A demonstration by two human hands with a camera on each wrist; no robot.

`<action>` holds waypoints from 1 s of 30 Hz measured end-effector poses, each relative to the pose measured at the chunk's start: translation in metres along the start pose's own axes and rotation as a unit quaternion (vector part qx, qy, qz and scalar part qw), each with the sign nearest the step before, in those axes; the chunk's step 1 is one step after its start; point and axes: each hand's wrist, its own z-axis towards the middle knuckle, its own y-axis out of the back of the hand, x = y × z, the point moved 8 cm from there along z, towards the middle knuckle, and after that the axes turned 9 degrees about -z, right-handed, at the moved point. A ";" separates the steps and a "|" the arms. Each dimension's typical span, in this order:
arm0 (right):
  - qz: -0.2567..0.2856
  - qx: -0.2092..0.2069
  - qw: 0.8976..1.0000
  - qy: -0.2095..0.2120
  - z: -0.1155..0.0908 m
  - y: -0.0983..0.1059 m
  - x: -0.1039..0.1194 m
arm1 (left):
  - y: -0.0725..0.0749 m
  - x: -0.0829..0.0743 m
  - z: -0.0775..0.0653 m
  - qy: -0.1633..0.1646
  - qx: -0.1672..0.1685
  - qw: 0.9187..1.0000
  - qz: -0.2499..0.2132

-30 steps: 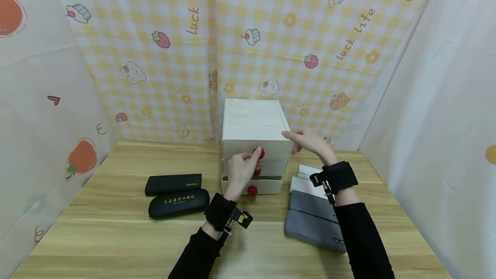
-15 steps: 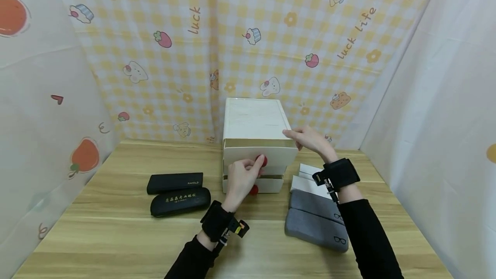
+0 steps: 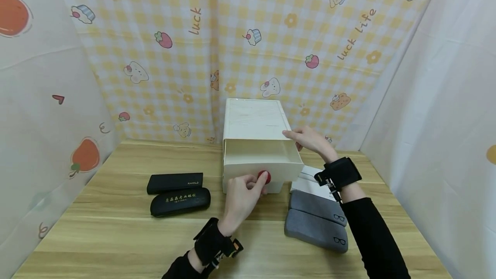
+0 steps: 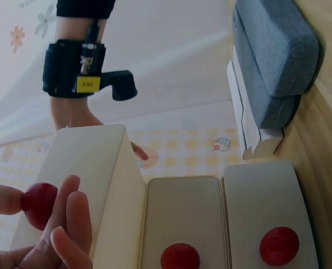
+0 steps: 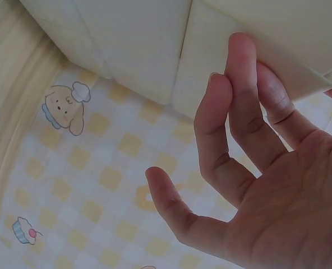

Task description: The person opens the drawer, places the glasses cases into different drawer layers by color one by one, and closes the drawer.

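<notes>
A small white cabinet point(image 3: 253, 117) with drawers stands at the back of the table. My left hand point(image 3: 241, 197) pinches the round red knob point(image 4: 40, 205) of the top drawer point(image 3: 244, 170) between thumb and fingers. This drawer stands well out, and the bare part of its inside shows. Below it, two drawer fronts with red knobs point(image 4: 180, 257) show in the left wrist view; the lowest sticks out a little. My right hand point(image 3: 311, 142) rests against the cabinet's upper right front corner, fingers loosely bent along its side point(image 5: 202, 67) without curling round it.
Two black glasses cases point(image 3: 180, 201) lie left of the cabinet. To the right, two grey glasses cases point(image 3: 315, 229) lie in front of white cases point(image 3: 310, 185), partly under the right forearm. A patterned curtain point(image 3: 174, 76) hangs behind the wooden table point(image 3: 124, 236).
The top drawer has gone from closed to well pulled out, my left hand drawing its knob toward me and down. My right hand has stayed at the cabinet corner.
</notes>
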 end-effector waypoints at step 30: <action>0.019 -0.002 1.000 0.007 -0.003 -0.002 0.002 | -0.002 -0.014 -0.061 -0.023 0.029 0.999 0.024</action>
